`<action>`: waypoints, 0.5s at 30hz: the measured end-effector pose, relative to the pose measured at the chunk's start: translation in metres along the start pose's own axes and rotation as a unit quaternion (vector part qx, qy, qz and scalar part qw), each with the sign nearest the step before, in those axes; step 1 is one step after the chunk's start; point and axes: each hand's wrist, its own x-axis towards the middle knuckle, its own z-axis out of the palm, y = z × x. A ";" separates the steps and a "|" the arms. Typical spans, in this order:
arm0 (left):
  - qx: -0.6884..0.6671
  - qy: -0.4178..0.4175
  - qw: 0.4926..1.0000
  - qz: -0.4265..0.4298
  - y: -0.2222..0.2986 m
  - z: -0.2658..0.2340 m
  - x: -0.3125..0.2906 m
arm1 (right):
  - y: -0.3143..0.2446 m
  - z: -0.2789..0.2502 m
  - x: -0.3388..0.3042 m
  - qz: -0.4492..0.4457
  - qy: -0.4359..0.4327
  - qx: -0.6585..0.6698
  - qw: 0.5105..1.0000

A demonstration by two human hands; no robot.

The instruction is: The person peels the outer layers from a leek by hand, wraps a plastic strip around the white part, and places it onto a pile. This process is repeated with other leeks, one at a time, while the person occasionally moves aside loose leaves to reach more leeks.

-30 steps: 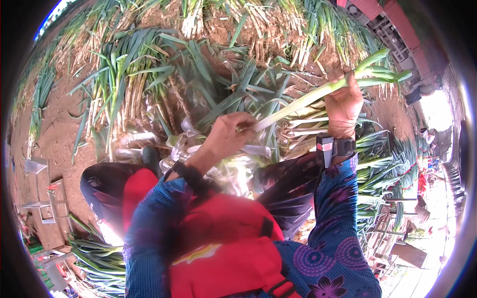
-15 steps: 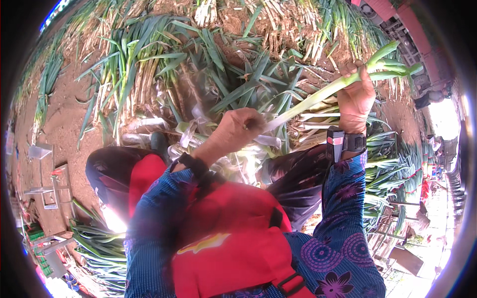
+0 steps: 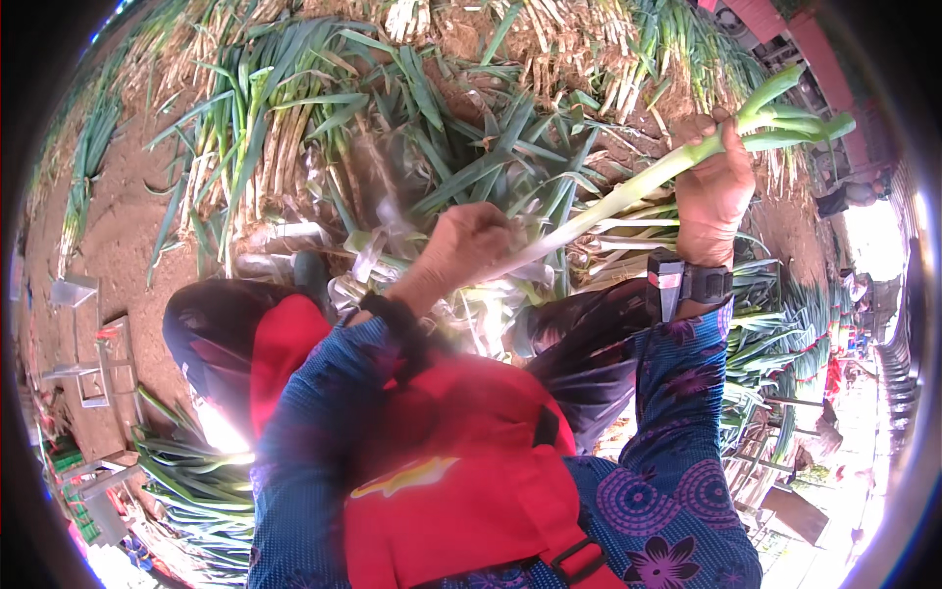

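Observation:
One long leek (image 3: 628,189) slants across in front of me, its white root end low in the middle and its green leaves up to the right. My right hand (image 3: 716,187) is closed around the upper stalk, just below the trimmed-looking leaves. Beside the white root end, my left hand (image 3: 465,245) has its fingers curled in; they are a little blurred, and what they pinch is hidden. Pale, thin leek peelings (image 3: 368,257) lie below and left of that hand, between my knees.
Untrimmed leeks (image 3: 240,147) lie heaped on the soil ahead. Cleaner leeks (image 3: 760,334) are stacked at my right, and more leeks (image 3: 196,491) at lower left. A metal frame (image 3: 93,373) stands on the left. A red apron (image 3: 461,471) covers my lap.
My right hand has shifted slightly up and right with the leek. My left hand has moved a little left and up, and the leek's white end shows more below its fingers.

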 end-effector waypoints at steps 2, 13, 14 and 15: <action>-0.170 -0.031 0.978 -0.117 0.001 -0.015 0.001 | -0.004 -0.009 0.003 0.006 -0.001 0.009 1.000; -0.008 -0.105 0.994 -0.021 -0.012 -0.018 -0.013 | -0.008 -0.006 0.008 0.034 -0.077 0.017 0.996; 0.008 -0.071 0.997 0.001 -0.006 -0.017 -0.015 | -0.004 0.007 0.004 0.019 -0.056 -0.022 0.998; 0.023 -0.037 0.999 0.024 0.000 -0.016 -0.017 | -0.001 0.014 0.001 0.004 -0.035 -0.060 0.998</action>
